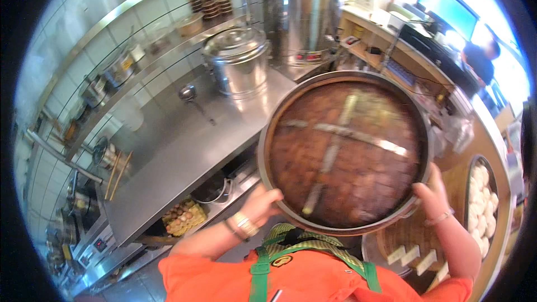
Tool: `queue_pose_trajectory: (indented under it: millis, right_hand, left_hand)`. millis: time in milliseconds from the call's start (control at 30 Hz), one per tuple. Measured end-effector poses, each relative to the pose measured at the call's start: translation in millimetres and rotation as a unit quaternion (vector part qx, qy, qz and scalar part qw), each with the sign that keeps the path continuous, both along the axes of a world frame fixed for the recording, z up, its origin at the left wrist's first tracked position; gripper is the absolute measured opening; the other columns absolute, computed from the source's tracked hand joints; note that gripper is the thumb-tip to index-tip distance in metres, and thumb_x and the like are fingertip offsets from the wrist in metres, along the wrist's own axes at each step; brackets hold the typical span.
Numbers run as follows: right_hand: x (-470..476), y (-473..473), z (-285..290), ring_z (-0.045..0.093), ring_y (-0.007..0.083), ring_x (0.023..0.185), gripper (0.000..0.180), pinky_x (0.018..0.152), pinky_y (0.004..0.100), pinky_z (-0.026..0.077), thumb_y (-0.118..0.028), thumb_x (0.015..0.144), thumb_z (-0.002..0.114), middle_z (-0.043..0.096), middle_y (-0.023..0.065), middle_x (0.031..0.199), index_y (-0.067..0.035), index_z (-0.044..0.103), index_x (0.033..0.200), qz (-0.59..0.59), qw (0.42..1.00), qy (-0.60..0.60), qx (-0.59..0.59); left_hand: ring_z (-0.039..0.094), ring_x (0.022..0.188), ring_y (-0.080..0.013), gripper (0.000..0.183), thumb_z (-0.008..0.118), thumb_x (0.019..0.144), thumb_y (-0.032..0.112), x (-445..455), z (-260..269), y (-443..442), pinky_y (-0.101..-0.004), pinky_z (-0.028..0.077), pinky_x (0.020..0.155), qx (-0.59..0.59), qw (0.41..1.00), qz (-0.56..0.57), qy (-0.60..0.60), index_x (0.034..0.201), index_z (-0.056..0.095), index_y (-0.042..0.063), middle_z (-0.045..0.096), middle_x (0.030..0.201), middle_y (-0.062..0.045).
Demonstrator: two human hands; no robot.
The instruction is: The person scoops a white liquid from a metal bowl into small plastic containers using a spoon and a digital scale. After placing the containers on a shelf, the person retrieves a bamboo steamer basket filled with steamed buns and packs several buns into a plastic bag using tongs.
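A large round metal pan (285,218) is in front of my body, gripped at its near rim from both sides. My left hand (262,205) holds the lower left edge, thumb over the rim. On the lower right edge, my right hand (430,188) has its thumb over the rim too. Brown food (302,163), blurred and in pieces, fills the pan; I cannot tell what it is. Two pale strips (331,155) cross over it, and a yellowish patch (379,111) shows at the far right. The fingers under the pan are hidden.
A steel counter (176,155) at left bears a ladle (193,98), a lidded steel pot (239,63) and chopsticks (118,175). Eggs (182,218) sit below it. To the right, a tray of dough pieces (480,201) rests on a wooden counter (453,167). A person (480,63) is beyond the monitors (449,6).
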State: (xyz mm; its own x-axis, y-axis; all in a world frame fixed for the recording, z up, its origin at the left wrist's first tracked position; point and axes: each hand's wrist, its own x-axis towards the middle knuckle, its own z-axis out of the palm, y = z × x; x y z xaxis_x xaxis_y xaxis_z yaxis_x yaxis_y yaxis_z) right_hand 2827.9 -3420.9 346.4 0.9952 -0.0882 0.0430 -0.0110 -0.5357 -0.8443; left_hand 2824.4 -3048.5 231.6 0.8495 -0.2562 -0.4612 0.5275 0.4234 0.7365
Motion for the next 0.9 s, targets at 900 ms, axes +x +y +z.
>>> queue_pose_trajectory:
  millis: [900]
  right_hand:
    - [-33,117,-149,0.057,0.0232,0.095,0.031,0.083,0.0311,0.045,-0.013,0.078,0.049,0.057,0.0133,0.106,-0.002,0.053,0.107,0.106,0.983,0.076,0.128]
  left_hand:
    - [0.053,0.093,-0.0289,0.027,0.055,0.078,0.016,75,-41,98,-0.0475,0.042,0.08,0.45,0.861,0.191,-0.14,0.101,0.056,0.002,0.058,0.097,-0.013]
